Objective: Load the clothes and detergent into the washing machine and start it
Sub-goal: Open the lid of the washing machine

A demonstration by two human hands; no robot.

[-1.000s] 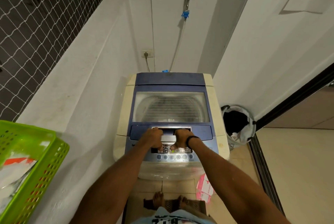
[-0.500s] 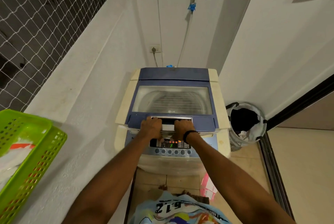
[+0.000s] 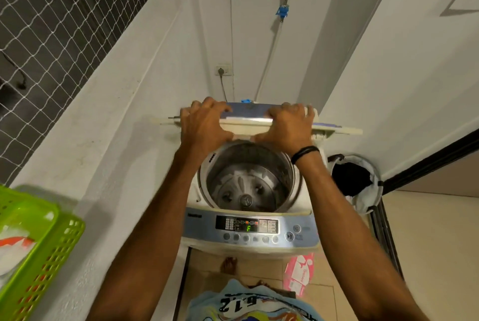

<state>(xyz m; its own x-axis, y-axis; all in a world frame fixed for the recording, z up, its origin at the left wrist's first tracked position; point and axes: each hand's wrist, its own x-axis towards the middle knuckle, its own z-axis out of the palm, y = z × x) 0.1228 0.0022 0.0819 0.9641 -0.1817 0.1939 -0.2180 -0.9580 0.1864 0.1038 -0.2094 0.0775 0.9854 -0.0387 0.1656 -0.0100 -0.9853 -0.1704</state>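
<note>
A top-loading washing machine (image 3: 248,243) stands in front of me, its panel lit with a green "F". Its lid (image 3: 248,119) is lifted and folded up at the back. My left hand (image 3: 204,123) grips the lid's left part and my right hand (image 3: 286,126) grips its right part, fingers curled over the top edge. The steel drum (image 3: 248,185) lies uncovered and holds no clothes. A dark laundry bag (image 3: 355,180) with clothes stands on the floor to the machine's right. A pink packet (image 3: 298,274) lies on the floor by the machine's front right corner.
A green plastic basket (image 3: 51,256) with white and orange contents sits on the ledge at lower left. A netted window is at upper left. Behind the machine are a wall socket (image 3: 223,69) and a tap with a hose (image 3: 282,12). A doorway track runs along the right.
Both hands have lifted the lid from its flat, closed position up and back, so the drum is now uncovered. The camera has shifted closer and higher over the machine.
</note>
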